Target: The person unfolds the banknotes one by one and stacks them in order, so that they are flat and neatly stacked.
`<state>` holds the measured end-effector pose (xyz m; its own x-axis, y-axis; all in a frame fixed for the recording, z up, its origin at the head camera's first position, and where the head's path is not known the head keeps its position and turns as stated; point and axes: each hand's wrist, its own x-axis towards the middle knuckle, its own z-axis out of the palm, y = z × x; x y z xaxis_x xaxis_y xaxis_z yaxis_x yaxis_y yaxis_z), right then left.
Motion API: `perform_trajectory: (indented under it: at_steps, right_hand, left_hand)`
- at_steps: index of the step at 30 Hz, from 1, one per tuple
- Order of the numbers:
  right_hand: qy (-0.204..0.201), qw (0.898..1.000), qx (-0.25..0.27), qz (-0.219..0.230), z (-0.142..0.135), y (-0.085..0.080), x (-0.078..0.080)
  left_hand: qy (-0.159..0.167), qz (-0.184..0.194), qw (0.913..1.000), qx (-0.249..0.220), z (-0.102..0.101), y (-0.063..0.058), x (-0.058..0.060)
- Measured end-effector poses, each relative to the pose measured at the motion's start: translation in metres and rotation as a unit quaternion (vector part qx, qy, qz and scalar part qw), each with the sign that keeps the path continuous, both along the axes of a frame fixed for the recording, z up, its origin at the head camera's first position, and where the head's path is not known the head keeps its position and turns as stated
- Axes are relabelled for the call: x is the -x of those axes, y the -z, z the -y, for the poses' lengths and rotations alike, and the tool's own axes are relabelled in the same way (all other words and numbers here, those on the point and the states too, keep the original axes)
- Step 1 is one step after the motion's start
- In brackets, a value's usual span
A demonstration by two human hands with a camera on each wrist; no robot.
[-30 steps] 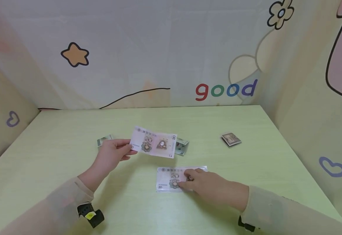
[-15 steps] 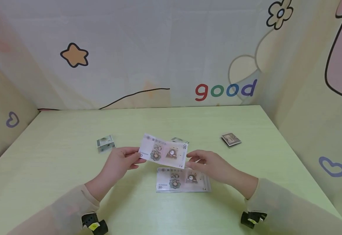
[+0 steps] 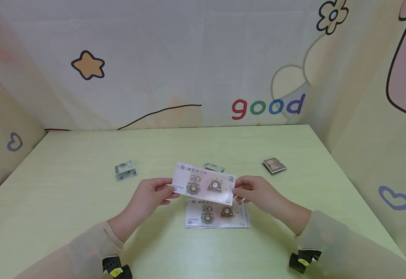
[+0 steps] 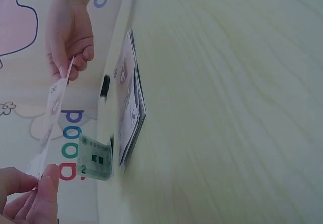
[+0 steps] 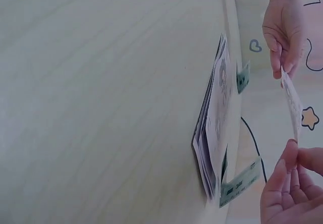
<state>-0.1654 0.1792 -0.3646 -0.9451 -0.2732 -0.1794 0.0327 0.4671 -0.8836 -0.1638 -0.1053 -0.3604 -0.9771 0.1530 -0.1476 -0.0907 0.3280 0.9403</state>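
Note:
A pinkish play banknote (image 3: pixel 203 183) marked 20 is held up in the air between both hands. My left hand (image 3: pixel 154 192) pinches its left end between thumb and fingers. At its right end, my right hand (image 3: pixel 258 192) grips the edge the same way. Just below and nearer to me lies a stack of similar 20 notes (image 3: pixel 217 217) flat on the table. Both wrist views show the raised note nearly edge-on, stretched from one hand to the other, apart from the stack (image 5: pixel 214 118).
Behind the hands stand a folded green note (image 3: pixel 125 170) at left, another folded green note (image 3: pixel 214 167) partly hidden by the raised note, and a folded brownish note (image 3: pixel 274 165) at right. A printed cloth wall (image 3: pixel 147 69) borders the back of the table (image 3: pixel 67 186).
My right hand has left the stack and taken the raised note's right end. My left hand has carried the note right and slightly toward me, uncovering the left green note.

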Motion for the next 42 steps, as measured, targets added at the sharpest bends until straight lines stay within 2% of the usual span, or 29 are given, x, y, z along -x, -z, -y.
perform_trajectory:
  at_steps: [9,14,24,36,42]
  right_hand:
    - [-0.004,1.000,0.000,0.028,-0.007,0.000,0.000]
    - [-0.010,0.999,-0.008,0.036,-0.010,0.001,-0.001]
    - [-0.029,0.999,-0.029,0.033,-0.019,0.008,-0.002]
    - [-0.055,0.996,-0.070,0.005,-0.025,0.015,-0.004]
    - [-0.065,0.992,-0.104,-0.017,-0.025,0.016,-0.005]
  left_hand:
    - [0.020,-0.038,0.9983,0.040,0.003,0.005,0.005]
    - [0.028,-0.030,0.9973,0.061,0.003,0.010,0.006]
    - [0.060,-0.029,0.9948,0.078,-0.004,0.018,-0.002]
    - [0.106,-0.034,0.9885,0.102,-0.014,0.020,-0.009]
    - [0.128,-0.031,0.9835,0.124,-0.016,0.023,-0.008]
